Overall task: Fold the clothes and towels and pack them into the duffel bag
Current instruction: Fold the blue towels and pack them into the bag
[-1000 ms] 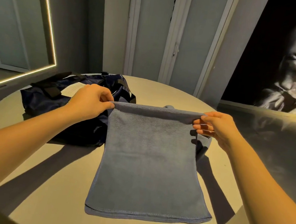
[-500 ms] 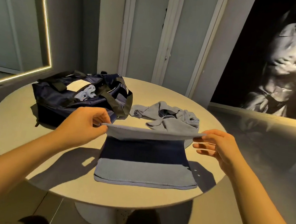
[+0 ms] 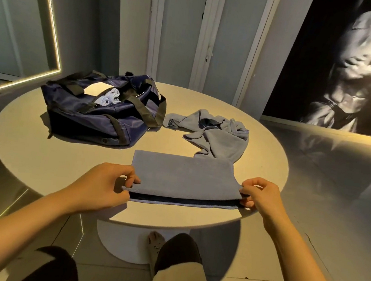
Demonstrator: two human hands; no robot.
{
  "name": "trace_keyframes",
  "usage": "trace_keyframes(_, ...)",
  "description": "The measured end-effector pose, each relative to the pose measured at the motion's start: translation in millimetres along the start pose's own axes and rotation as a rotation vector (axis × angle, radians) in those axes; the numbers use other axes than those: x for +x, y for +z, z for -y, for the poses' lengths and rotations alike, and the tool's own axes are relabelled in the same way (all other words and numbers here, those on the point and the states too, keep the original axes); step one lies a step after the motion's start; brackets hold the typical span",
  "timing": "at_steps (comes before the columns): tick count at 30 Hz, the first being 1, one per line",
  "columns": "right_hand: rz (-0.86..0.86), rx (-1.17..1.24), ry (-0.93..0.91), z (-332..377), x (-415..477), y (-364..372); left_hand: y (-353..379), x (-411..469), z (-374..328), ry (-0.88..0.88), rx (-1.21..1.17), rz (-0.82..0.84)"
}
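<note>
A grey-blue towel (image 3: 184, 175) lies folded in half on the round table (image 3: 36, 151), near its front edge. My left hand (image 3: 105, 184) pinches the upper layer's near left corner. My right hand (image 3: 259, 197) pinches the near right corner. The upper layer's near edge hovers just above the lower layer, with a dark gap between them. A navy duffel bag (image 3: 96, 114) with black straps stands open at the table's back left, with a light cloth inside. A crumpled grey garment (image 3: 216, 132) lies behind the towel, right of the bag.
The table stands on a white pedestal base (image 3: 119, 242). My legs and one foot (image 3: 154, 244) show below the table's front edge. A lit mirror frame (image 3: 50, 28) is on the left wall, and a dark wall picture (image 3: 354, 68) hangs at the right.
Both hands brought the towel's held edge down and toward me, folding it in half over the part lying on the table. The crumpled garment came into view behind it.
</note>
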State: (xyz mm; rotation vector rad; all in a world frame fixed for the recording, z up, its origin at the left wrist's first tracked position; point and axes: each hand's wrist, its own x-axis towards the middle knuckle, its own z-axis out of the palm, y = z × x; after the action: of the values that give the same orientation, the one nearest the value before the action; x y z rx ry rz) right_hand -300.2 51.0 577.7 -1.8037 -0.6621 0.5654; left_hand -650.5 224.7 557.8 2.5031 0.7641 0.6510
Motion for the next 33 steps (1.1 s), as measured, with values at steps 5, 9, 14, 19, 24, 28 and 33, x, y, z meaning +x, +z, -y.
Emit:
trace_keyframes(5,-0.02,-0.093,-0.082,-5,-2,3,1,-6,-4,0.089,0.169,0.045)
trace_keyframes(9,0.079,-0.381,-0.054,9,11,-2,-2,22,-17,0.086,0.221,-0.032)
trace_keyframes(14,-0.085,-0.859,-0.404,30,28,22,23,78,-29,-0.045,0.4,0.133)
trace_keyframes(19,0.367,-0.932,-0.679,15,31,69,47,87,-13,-0.189,0.448,0.306)
trace_keyframes(24,0.271,-1.111,-0.43,-10,46,76,53,73,-13,-0.232,0.485,0.298)
trace_keyframes(28,0.225,-1.109,-0.566,3,45,88,53,57,-20,-0.281,0.481,0.282)
trace_keyframes(33,0.339,-1.066,-0.55,-7,44,97,41,32,-17,-0.344,0.476,0.247)
